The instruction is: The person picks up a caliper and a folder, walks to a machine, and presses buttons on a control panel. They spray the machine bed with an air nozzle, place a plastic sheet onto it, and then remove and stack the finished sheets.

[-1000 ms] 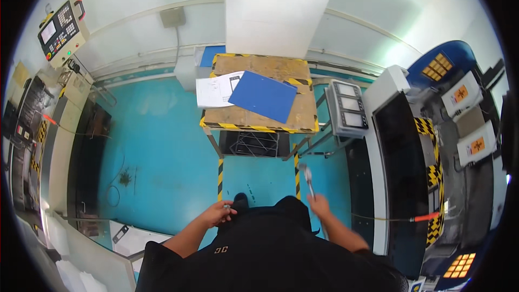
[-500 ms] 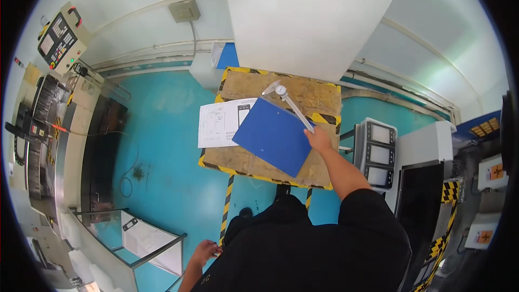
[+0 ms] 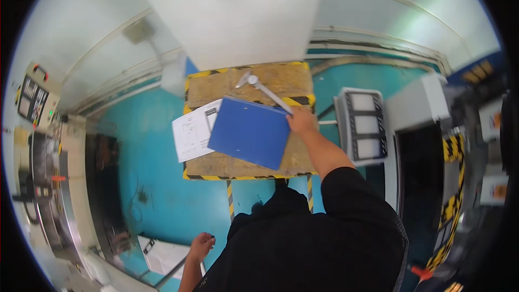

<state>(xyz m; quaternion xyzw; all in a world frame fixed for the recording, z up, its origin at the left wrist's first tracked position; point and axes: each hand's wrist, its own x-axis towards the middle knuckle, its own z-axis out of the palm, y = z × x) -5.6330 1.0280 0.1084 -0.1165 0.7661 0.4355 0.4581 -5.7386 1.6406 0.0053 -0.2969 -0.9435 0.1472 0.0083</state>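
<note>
My right hand reaches over the wooden table and closes on the beam end of a dial caliper. The caliper's round dial and jaws point away to the far left, over the tabletop. Just nearer than the caliper lies a flat blue folder, partly covering a white sheet with a printed drawing. My left hand hangs low beside my body, away from the table. Its fingers are curled, with a small dark thing at their tips, too small to name.
The table has a yellow-black taped edge. A white wall or panel rises behind it. On the right stands a rack with three pale panels beside a grey machine. A control panel and machinery line the left.
The view has turned, so the table, folder and caliper appear farther left and rotated. My right hand stays on the caliper's end. My left hand appears slightly higher, its fingers still curled.
</note>
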